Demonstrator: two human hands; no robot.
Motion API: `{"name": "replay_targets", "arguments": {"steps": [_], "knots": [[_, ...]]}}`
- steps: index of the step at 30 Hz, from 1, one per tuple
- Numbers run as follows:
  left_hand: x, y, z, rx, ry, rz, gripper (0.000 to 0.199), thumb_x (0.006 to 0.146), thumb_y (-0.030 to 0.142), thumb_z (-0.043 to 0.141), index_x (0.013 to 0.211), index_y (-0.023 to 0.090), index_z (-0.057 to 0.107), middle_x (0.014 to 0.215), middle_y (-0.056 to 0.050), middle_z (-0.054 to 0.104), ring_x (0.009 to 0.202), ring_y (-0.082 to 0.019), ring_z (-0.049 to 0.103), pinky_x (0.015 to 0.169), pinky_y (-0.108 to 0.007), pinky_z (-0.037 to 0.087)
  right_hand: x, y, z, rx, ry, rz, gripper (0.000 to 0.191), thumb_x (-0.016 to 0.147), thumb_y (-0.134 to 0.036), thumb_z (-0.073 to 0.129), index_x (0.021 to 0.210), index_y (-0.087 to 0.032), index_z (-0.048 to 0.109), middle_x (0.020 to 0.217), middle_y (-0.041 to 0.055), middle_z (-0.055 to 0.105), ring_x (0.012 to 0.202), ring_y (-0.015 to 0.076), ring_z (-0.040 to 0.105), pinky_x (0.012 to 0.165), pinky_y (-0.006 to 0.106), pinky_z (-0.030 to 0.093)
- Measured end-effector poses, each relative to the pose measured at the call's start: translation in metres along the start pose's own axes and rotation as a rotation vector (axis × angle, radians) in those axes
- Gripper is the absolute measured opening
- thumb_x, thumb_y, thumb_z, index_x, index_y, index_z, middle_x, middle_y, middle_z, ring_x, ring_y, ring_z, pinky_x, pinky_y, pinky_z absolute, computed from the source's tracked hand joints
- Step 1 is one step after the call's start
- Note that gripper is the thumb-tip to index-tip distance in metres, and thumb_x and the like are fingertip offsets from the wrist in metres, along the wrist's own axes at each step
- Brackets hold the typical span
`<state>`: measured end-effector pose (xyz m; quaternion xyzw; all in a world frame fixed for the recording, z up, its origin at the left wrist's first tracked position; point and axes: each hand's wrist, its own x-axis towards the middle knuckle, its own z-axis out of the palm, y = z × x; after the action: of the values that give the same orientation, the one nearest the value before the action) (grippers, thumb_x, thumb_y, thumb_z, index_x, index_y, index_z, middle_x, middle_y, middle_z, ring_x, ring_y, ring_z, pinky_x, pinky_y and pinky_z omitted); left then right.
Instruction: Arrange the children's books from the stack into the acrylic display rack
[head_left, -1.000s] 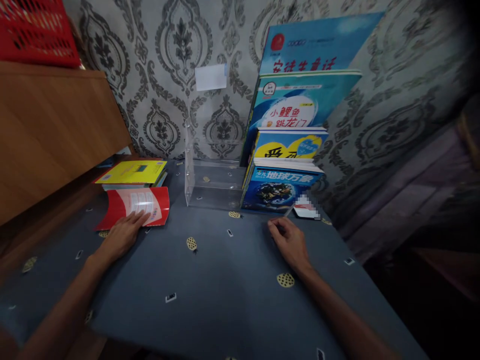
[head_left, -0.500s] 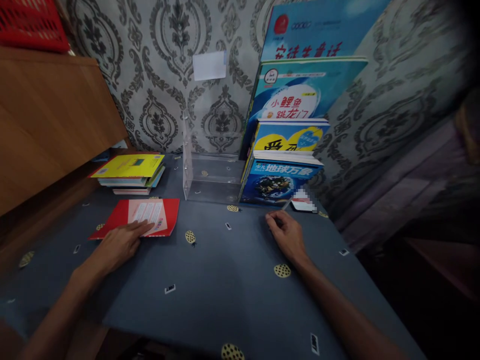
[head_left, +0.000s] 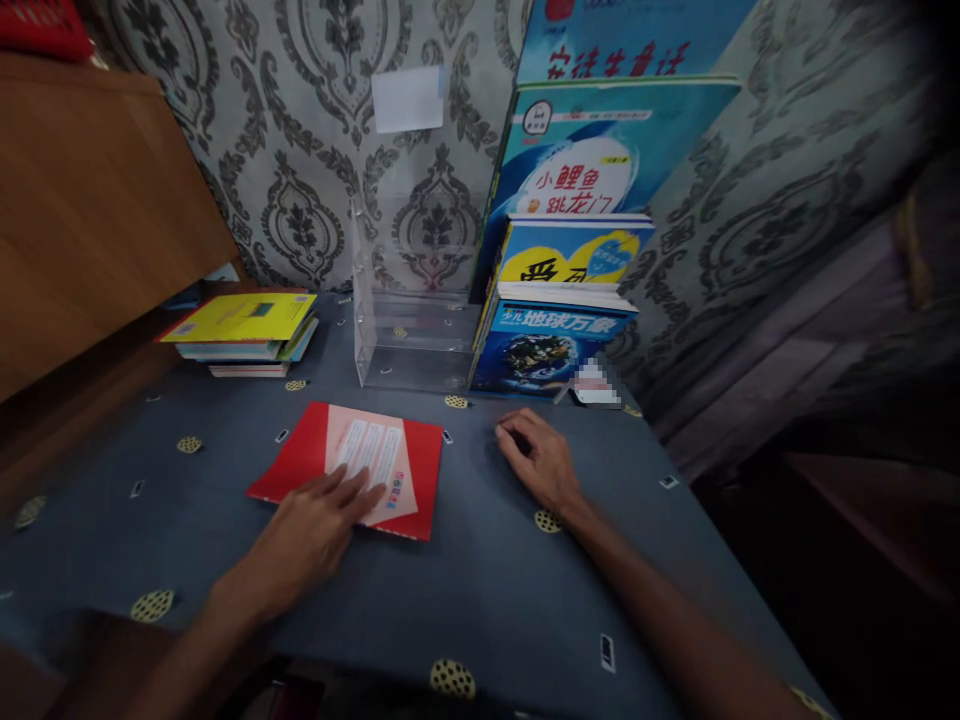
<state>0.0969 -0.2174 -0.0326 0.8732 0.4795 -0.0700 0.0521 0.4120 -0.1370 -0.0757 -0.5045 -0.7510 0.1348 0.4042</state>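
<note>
My left hand [head_left: 319, 520] lies with its fingers stretched out flat on a red book [head_left: 420, 440], which rests on the table with a pale pink panel of text facing up. The thumb is hidden. To the right, my right hand [head_left: 541, 465] rests on the tabletop with its fingers curled into a loose fist and nothing visible in it. Just beyond that hand is a clear acrylic stepped rack [head_left: 362, 330]. Its right side bears upright books in rising tiers, the lowest one a blue book with an earth picture [head_left: 536, 355].
A stack of books with a yellow one [head_left: 251, 318] on top lies at the back left, beside a wooden cabinet [head_left: 97, 200]. A partly blurred pale item [head_left: 596, 388] stands right of the rack. Grey patterned cloth [head_left: 480, 590] covers the table; a patterned wall rises behind.
My left hand has slid the red book rightward and nearer to me, turning it somewhat. My right hand has shifted a little left, still curled. The camera view has shifted slightly.
</note>
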Motion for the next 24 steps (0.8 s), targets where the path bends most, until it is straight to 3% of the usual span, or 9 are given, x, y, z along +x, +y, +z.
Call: {"name": "replay_targets", "arguments": {"steps": [6,12,16,20,24], "knots": [[0.023,0.044,-0.002,0.003,-0.027,0.124,0.064,0.091,0.007,0.039,0.151,0.028,0.039,0.154,-0.008,0.048,0.141,-0.032,0.046,0.106,-0.049,0.050,-0.002,-0.004,0.001,0.032,-0.006,-0.055,0.021,0.094,-0.030,0.048,0.077,-0.024,0.059,0.091,0.0073,0.070,0.087,0.0223,0.068,0.078,0.036,0.052],[0.048,0.089,0.000,-0.004,-0.067,0.245,0.065,0.091,0.007,0.043,0.154,0.017,0.033,0.158,-0.019,0.039,0.144,-0.041,0.038,0.111,-0.058,0.042,-0.003,-0.009,-0.007,0.003,-0.041,-0.178,0.020,0.096,-0.026,0.048,0.082,-0.023,0.062,0.095,0.0092,0.073,0.092,0.0240,0.068,0.086,0.042,0.053],[0.056,0.109,0.004,0.029,-0.080,0.245,0.064,0.091,0.009,0.047,0.153,0.012,0.033,0.155,-0.024,0.040,0.142,-0.045,0.039,0.106,-0.059,0.047,-0.005,-0.012,-0.009,-0.050,-0.136,-0.250,0.020,0.097,-0.023,0.047,0.089,-0.021,0.065,0.102,0.0104,0.075,0.096,0.0256,0.068,0.088,0.045,0.053],[0.056,0.110,0.006,0.024,0.010,0.279,0.051,0.097,0.019,0.047,0.148,0.010,0.042,0.151,-0.023,0.046,0.140,-0.043,0.043,0.102,-0.055,0.051,-0.011,-0.004,0.001,-0.127,-0.276,-0.267,0.020,0.096,-0.025,0.051,0.104,-0.019,0.068,0.119,0.0134,0.072,0.112,0.0296,0.065,0.098,0.052,0.050],[0.066,0.079,0.001,-0.029,0.034,0.322,0.035,0.100,0.018,0.042,0.132,0.013,0.058,0.140,-0.017,0.060,0.128,-0.031,0.059,0.096,-0.042,0.055,-0.016,0.007,0.012,-0.126,-0.308,-0.266,0.029,0.097,-0.028,0.053,0.123,-0.020,0.064,0.134,0.0160,0.064,0.127,0.0299,0.059,0.107,0.056,0.046]]}}
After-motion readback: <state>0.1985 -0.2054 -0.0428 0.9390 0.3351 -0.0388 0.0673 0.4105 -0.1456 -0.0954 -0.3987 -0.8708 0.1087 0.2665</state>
